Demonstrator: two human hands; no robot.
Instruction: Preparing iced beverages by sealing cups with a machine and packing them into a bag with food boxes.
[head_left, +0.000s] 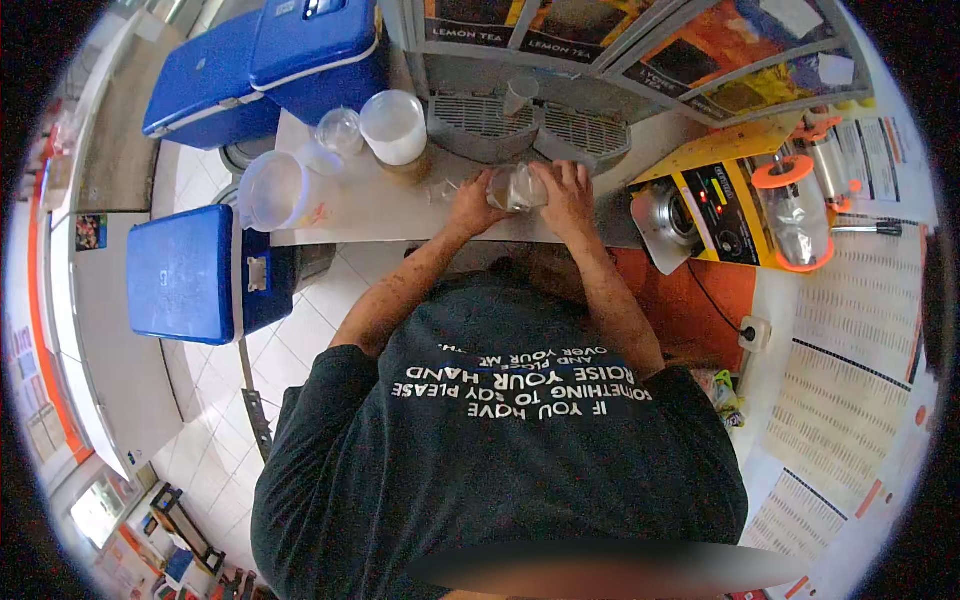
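Both my hands are over the front part of a pale counter (360, 221). Between them is a clear plastic cup or wrapped stack of cups (516, 187), lying on its side. My left hand (478, 202) grips its left end, and my right hand (564, 196) is closed around its right end. Thin clear plastic (448, 190) sticks out to the left of my left hand. Farther left stand a large translucent measuring jug (274, 191), a white plastic tub (393, 127) and a clear round container (340, 132).
Blue cooler boxes (330, 52) stand at the back left, another blue cooler (184, 274) at the left. A drink dispenser's grey drip tray (480, 124) holds an upturned or upright clear cup (521, 95). A yellow and black cup sealing machine (720, 214) is at the right, its cord reaching a wall socket (754, 333).
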